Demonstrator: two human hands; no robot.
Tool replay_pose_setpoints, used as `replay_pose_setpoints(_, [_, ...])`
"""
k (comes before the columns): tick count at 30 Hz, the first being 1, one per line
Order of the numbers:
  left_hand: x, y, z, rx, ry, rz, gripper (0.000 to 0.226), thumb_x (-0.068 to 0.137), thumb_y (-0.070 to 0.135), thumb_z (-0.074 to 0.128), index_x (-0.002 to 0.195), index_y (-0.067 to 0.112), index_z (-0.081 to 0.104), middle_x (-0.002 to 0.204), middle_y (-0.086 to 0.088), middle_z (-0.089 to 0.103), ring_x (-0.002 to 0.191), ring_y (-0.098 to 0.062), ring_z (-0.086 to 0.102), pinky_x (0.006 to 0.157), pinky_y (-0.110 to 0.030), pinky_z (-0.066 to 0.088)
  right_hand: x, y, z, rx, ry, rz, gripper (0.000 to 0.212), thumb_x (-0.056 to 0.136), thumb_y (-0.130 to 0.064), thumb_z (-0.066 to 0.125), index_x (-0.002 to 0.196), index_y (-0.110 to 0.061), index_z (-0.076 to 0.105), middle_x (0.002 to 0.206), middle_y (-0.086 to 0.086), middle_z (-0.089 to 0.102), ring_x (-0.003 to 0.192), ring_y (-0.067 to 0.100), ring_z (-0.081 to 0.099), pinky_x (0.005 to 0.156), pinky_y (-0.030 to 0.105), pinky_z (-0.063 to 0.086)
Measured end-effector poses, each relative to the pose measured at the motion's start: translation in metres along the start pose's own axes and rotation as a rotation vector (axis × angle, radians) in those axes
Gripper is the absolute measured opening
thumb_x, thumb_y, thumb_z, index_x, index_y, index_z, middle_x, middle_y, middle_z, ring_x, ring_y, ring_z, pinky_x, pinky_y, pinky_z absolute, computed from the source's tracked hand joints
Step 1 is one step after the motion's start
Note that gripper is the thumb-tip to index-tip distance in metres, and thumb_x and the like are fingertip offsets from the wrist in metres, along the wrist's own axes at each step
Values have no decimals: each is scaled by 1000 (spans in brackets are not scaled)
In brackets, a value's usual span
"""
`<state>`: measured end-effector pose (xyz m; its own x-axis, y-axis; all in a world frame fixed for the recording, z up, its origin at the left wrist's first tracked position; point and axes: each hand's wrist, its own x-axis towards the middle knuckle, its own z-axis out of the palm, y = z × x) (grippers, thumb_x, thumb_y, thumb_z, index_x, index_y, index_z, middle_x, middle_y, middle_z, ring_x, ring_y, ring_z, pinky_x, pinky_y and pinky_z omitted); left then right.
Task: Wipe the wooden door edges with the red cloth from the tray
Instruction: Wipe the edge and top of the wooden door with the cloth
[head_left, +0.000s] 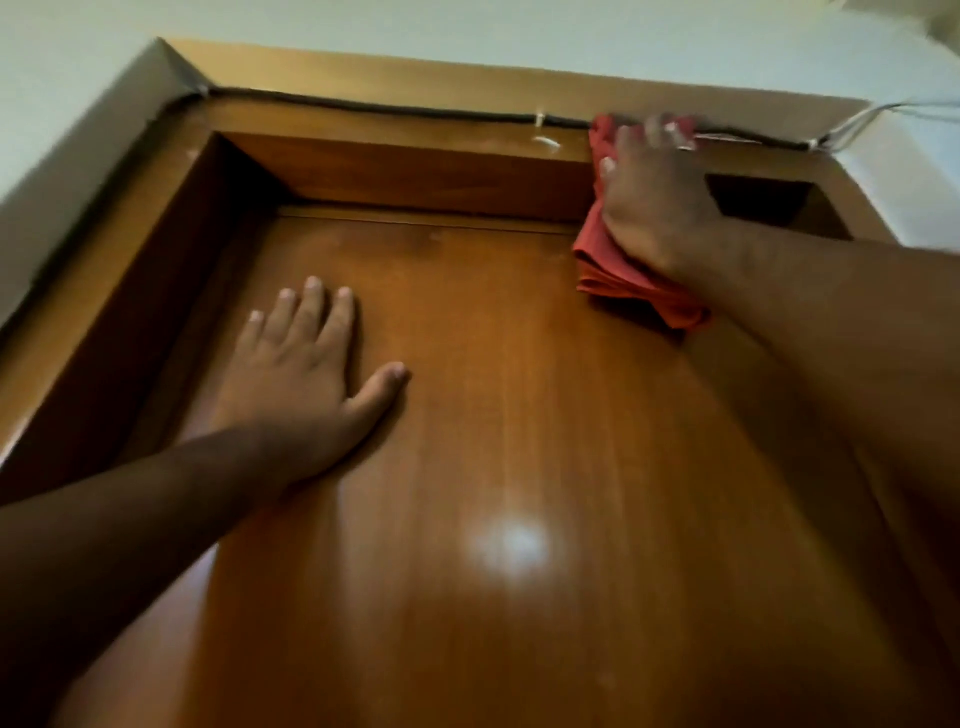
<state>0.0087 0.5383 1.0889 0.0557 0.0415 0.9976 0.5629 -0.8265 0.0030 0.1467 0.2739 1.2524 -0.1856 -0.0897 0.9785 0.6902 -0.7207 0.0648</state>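
Left hand (306, 374) lies flat on the wooden door (519, 467) near its upper left corner, fingers straight and slightly spread, holding nothing. Above it a dark cable (363, 108) runs along the top of the door frame (415, 171). Toward the frame's upper right corner, the right hand (660, 208) presses the folded red cloth (618, 275) against the top edge, its blurred fingers laid over the cloth.

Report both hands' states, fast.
Left hand: open, flat on the door.
Right hand: open, pressing the cloth against the frame.
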Motion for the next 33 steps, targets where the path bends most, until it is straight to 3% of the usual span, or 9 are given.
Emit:
replay_pose_setpoints(5, [2, -2, 6, -37, 26, 32, 101, 82, 82, 8, 161, 21, 5, 169, -11, 3, 155, -28, 3, 124, -46, 5, 4, -130, 16, 74, 12, -200, 38, 101, -31, 40, 131, -12, 53, 142, 13, 50, 139, 32, 37, 117, 49, 24])
replay_pose_setpoints(9, [1, -1, 8, -40, 42, 41, 100, 82, 83, 6, 161, 20, 5, 169, -11, 3, 155, -28, 2, 124, -45, 4, 12, -197, 24, 78, -15, -378, 45, 102, -38, 34, 138, -15, 48, 148, 10, 45, 142, 29, 33, 119, 45, 21])
replay_pose_setpoints(12, [1, -3, 8, -60, 60, 35, 99, 84, 81, 9, 161, 19, 8, 169, -11, 6, 155, -28, 4, 124, -45, 4, 8, -190, 22, 67, -35, -455, 52, 103, -39, 32, 150, -17, 34, 159, 8, 32, 149, 29, 21, 120, 43, 15])
replay_pose_setpoints(14, [1, -3, 8, -70, 64, 40, 98, 84, 80, 10, 161, 19, 10, 169, -12, 7, 155, -28, 4, 123, -45, 3, 3, -161, 20, 59, -9, -440, 51, 103, -38, 34, 150, -20, 34, 157, 5, 34, 147, 28, 24, 119, 45, 18])
replay_pose_setpoints(18, [-1, -1, 8, -71, 68, 54, 97, 86, 78, 8, 161, 17, 10, 168, -13, 8, 155, -30, 4, 123, -46, 3, -2, -80, 12, 75, 95, -153, 44, 102, -34, 36, 140, -16, 46, 143, 11, 48, 136, 31, 38, 111, 48, 32])
replay_pose_setpoints(22, [-3, 2, 5, -85, 70, 42, 96, 86, 76, 10, 161, 15, 9, 168, -15, 8, 155, -31, 4, 124, -48, 3, -6, -87, 17, 40, 110, 17, 45, 103, -35, 34, 139, -11, 47, 145, 16, 45, 139, 36, 34, 116, 51, 26])
replay_pose_setpoints(24, [-4, 2, 4, -89, 60, 42, 96, 87, 75, 11, 161, 14, 9, 168, -15, 7, 155, -31, 3, 125, -49, 3, 0, -129, 21, 55, 87, -29, 41, 101, -34, 37, 134, -12, 50, 143, 15, 47, 138, 35, 36, 116, 50, 26])
replay_pose_setpoints(28, [-4, 0, 2, -113, 44, 58, 94, 88, 74, 18, 161, 16, 10, 168, -15, 7, 155, -31, 2, 125, -49, 3, 16, -226, 22, 84, -20, -312, 37, 100, -33, 41, 131, -16, 53, 140, 10, 52, 134, 30, 41, 113, 48, 29])
replay_pose_setpoints(33, [-4, 1, 0, -132, 36, 71, 91, 90, 73, 21, 161, 16, 11, 168, -14, 9, 155, -31, 3, 125, -49, 3, 12, -240, 22, 10, -110, -460, 54, 103, -34, 37, 154, -19, 24, 162, 11, 23, 150, 34, 14, 121, 49, 14])
